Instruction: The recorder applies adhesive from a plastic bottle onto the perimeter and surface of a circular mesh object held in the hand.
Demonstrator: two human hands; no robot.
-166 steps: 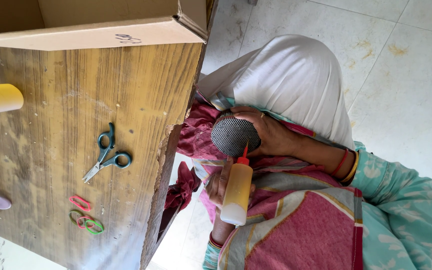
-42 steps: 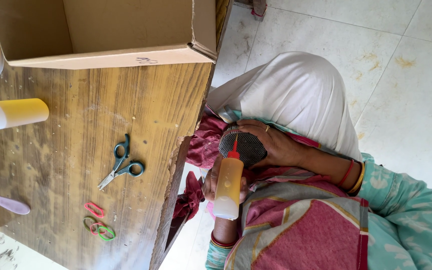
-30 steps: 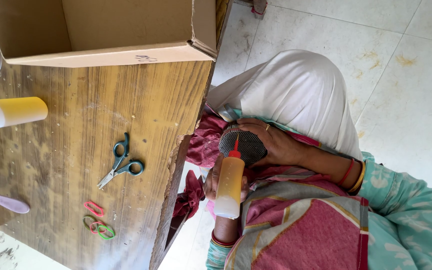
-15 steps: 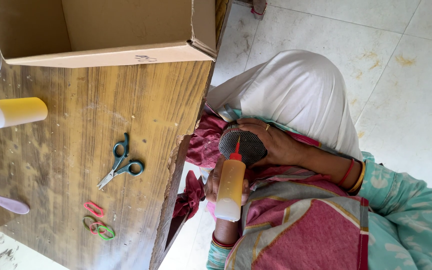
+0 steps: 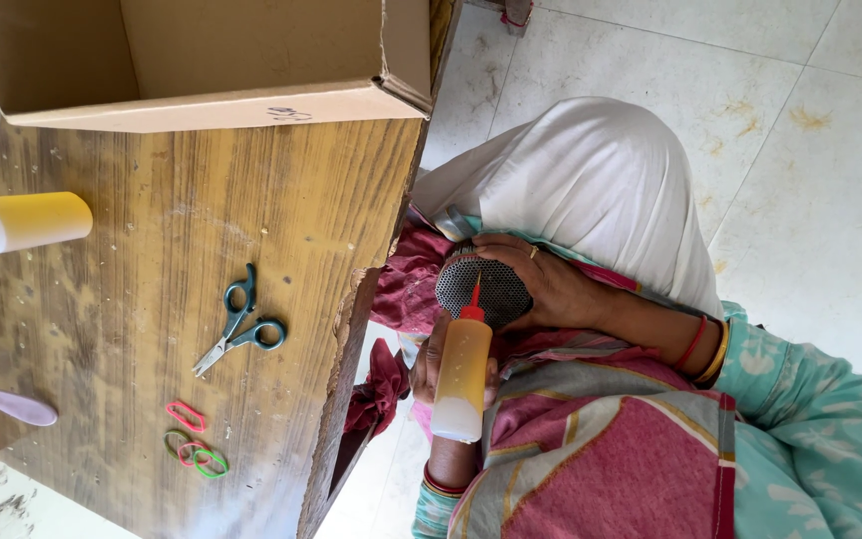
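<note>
Left hand (image 5: 446, 364) wrapped around the glue bottle (image 5: 462, 374), its nozzle on the black mesh disc (image 5: 481, 289) gripped by right hand (image 5: 546, 289).

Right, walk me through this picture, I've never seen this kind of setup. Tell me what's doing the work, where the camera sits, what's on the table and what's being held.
There is no machine here, only a person's two bare hands. The one picture comes from a camera worn on that person's head, looking down, so the scene appears tilted. The left hand has its grip around a squeeze bottle of amber liquid, its red nozzle touching a dark round mesh disc held by the right hand. Beside them, the wooden table carries green-handled scissors, a few coloured rubber bands, an open cardboard box and a yellow-and-white tube.
</note>
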